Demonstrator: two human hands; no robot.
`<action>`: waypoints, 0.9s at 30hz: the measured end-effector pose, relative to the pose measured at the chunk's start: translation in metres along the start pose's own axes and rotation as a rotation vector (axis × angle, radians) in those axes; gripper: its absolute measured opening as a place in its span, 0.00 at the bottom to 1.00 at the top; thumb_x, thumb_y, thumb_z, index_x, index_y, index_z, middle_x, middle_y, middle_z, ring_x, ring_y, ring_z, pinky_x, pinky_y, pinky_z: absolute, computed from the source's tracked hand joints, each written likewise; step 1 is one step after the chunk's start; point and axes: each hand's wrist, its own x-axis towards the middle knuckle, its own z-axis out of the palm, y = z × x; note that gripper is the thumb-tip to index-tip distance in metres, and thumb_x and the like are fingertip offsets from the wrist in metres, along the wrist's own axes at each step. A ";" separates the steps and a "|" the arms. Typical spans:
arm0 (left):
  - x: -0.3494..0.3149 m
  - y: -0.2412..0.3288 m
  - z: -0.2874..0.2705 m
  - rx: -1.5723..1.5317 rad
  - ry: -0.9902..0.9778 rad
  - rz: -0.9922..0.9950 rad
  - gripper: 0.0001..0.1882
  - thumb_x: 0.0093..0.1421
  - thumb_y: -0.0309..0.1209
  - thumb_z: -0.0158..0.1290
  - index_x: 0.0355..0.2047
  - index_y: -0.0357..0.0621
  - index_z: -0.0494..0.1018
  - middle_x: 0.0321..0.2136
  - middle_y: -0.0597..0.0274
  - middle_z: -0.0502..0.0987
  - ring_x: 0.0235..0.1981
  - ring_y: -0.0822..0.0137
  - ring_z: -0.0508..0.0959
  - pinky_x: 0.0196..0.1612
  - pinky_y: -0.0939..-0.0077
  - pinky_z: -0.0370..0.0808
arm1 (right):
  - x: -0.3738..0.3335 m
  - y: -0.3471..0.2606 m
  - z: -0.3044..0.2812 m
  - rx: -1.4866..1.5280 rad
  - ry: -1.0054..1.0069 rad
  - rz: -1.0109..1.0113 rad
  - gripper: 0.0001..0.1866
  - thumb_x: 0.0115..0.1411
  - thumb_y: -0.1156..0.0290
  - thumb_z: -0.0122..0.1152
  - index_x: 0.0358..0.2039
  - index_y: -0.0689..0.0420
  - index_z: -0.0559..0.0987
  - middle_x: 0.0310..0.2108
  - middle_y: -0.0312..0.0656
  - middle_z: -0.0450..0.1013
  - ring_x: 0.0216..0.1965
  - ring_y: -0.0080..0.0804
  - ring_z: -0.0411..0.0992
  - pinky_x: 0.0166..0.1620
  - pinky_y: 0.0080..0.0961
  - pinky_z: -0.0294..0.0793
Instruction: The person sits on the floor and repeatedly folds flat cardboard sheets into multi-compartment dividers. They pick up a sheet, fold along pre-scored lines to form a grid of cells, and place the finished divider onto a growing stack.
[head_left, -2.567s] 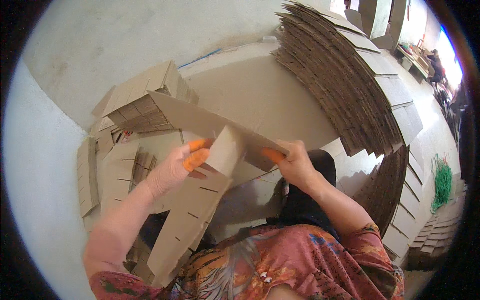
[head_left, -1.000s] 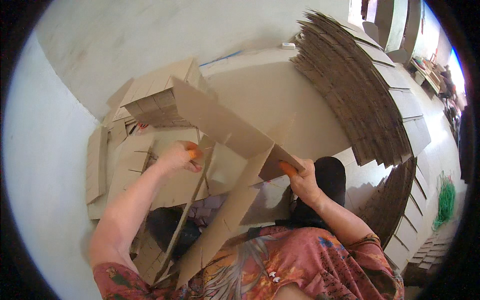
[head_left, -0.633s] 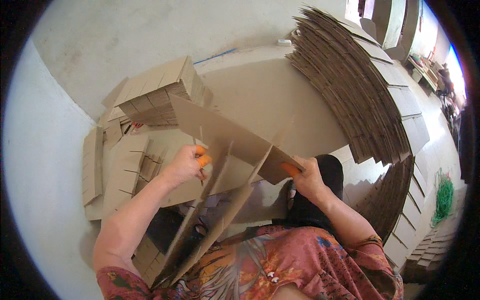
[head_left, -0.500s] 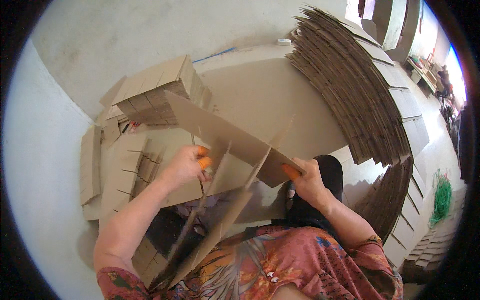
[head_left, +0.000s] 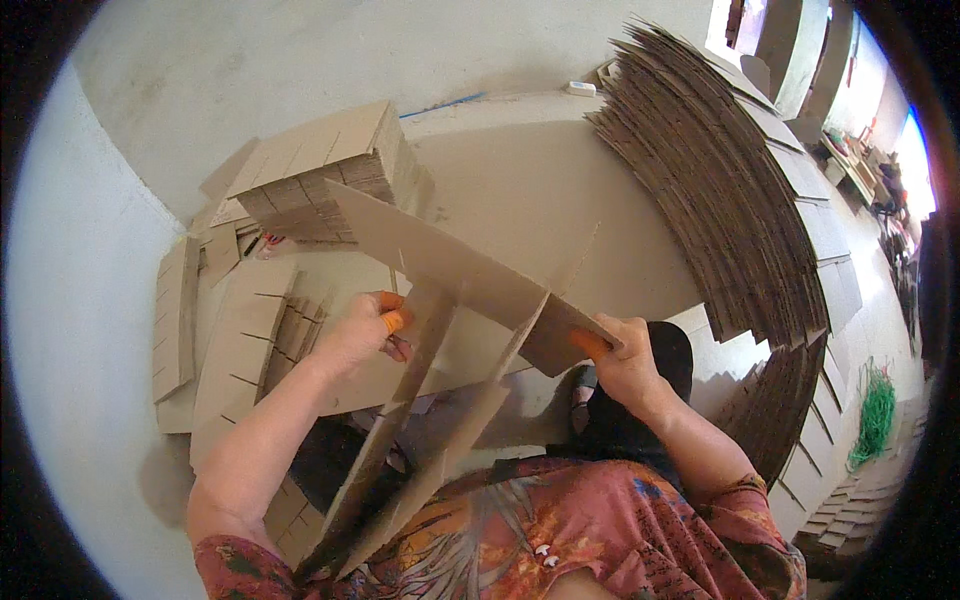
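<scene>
My right hand [head_left: 625,358], with an orange finger cover, grips the right end of a long brown cardboard strip [head_left: 430,245]. Two narrower cardboard strips, a left one [head_left: 395,420] and a right one [head_left: 455,440], cross it and run down toward my lap, joined to it at their upper ends. Beside the left one is my left hand [head_left: 362,332], also with orange finger covers and its fingers curled in. A thin edge shows just above these fingers; what they hold, if anything, I cannot make out.
A block of slotted cardboard [head_left: 315,150] stands on the cardboard-covered surface [head_left: 520,190] ahead. Slotted sheets [head_left: 235,360] lie at left. A tall curved stack of cardboard [head_left: 725,180] rises at right. Green twine [head_left: 875,415] lies beyond it. White wall [head_left: 80,300] borders the left.
My left hand has drawn slightly left, away from the crossing strips. The left crossing strip has turned to show more of its face. My right hand keeps its grip.
</scene>
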 end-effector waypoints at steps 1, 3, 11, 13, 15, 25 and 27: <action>-0.002 -0.001 0.001 -0.041 -0.071 0.017 0.10 0.60 0.28 0.50 0.37 0.32 0.69 0.27 0.60 0.73 0.22 0.69 0.77 0.25 0.77 0.75 | 0.001 -0.002 0.000 -0.025 -0.029 0.036 0.02 0.54 0.78 0.58 0.27 0.64 0.77 0.22 0.56 0.71 0.19 0.42 0.67 0.25 0.30 0.67; -0.007 -0.001 0.006 -0.118 -0.209 0.057 0.15 0.62 0.30 0.50 0.42 0.28 0.66 0.32 0.56 0.73 0.24 0.67 0.78 0.26 0.77 0.76 | 0.001 0.005 0.004 -0.054 -0.079 0.087 0.03 0.54 0.78 0.59 0.28 0.65 0.77 0.22 0.55 0.72 0.19 0.40 0.67 0.26 0.29 0.67; 0.019 -0.050 -0.065 0.225 0.126 0.176 0.21 0.62 0.38 0.50 0.49 0.34 0.68 0.38 0.57 0.75 0.34 0.66 0.77 0.37 0.73 0.74 | 0.003 0.022 0.009 -0.064 -0.111 0.137 0.07 0.56 0.73 0.56 0.27 0.64 0.75 0.23 0.61 0.70 0.25 0.61 0.69 0.27 0.41 0.70; 0.036 -0.094 -0.104 0.607 0.375 0.169 0.28 0.60 0.40 0.52 0.53 0.31 0.64 0.47 0.49 0.72 0.43 0.58 0.75 0.46 0.66 0.72 | -0.001 0.043 0.019 -0.096 -0.110 0.138 0.08 0.56 0.70 0.56 0.28 0.64 0.75 0.23 0.61 0.70 0.26 0.61 0.70 0.28 0.42 0.70; 0.031 -0.115 -0.125 0.937 0.657 0.146 0.31 0.58 0.43 0.53 0.54 0.32 0.62 0.53 0.45 0.67 0.52 0.53 0.70 0.54 0.63 0.67 | -0.003 0.057 0.023 -0.112 -0.128 0.091 0.11 0.57 0.66 0.55 0.30 0.62 0.76 0.23 0.60 0.71 0.26 0.58 0.72 0.28 0.42 0.70; 0.003 -0.123 -0.170 1.188 0.584 -0.268 0.24 0.56 0.45 0.54 0.40 0.34 0.69 0.43 0.45 0.72 0.46 0.49 0.71 0.48 0.59 0.69 | 0.071 -0.051 0.008 -0.462 -0.088 -0.356 0.32 0.52 0.59 0.63 0.53 0.61 0.67 0.35 0.53 0.74 0.36 0.52 0.73 0.38 0.42 0.72; 0.005 -0.123 -0.172 1.162 0.612 -0.245 0.21 0.56 0.44 0.54 0.36 0.36 0.71 0.37 0.46 0.74 0.41 0.49 0.74 0.44 0.58 0.71 | 0.085 -0.046 0.034 -0.565 -0.233 -0.304 0.30 0.54 0.63 0.60 0.55 0.60 0.65 0.33 0.53 0.74 0.35 0.52 0.73 0.37 0.44 0.72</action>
